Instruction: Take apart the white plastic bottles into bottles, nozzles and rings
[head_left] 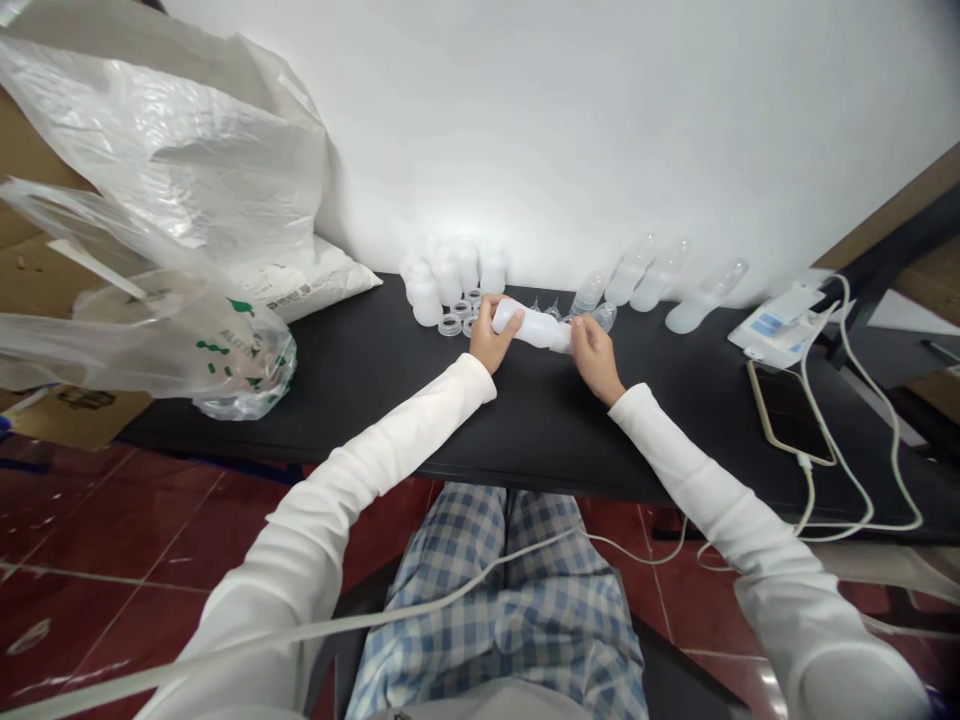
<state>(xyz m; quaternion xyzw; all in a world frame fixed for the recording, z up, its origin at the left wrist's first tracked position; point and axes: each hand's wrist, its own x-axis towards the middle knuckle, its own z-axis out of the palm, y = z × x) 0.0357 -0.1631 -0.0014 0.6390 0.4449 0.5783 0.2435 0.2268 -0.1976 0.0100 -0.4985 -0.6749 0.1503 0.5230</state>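
A translucent white plastic bottle (534, 326) lies sideways between my hands above the black table (360, 390). My left hand (490, 337) is closed around its base end. At the bottle's neck end, my right hand (592, 352) grips with closed fingers. Just behind my hands sit several clear screw rings (452, 324) and small clear teats (553, 310). Upright white bottles (450, 278) stand in a group at the wall behind the rings.
Several finished bottles (660, 276) lean against the white wall at the right. A phone (789, 410) on a white cable and a white box (780, 325) lie at the table's right end. Large clear plastic bags (172, 230) fill the left side.
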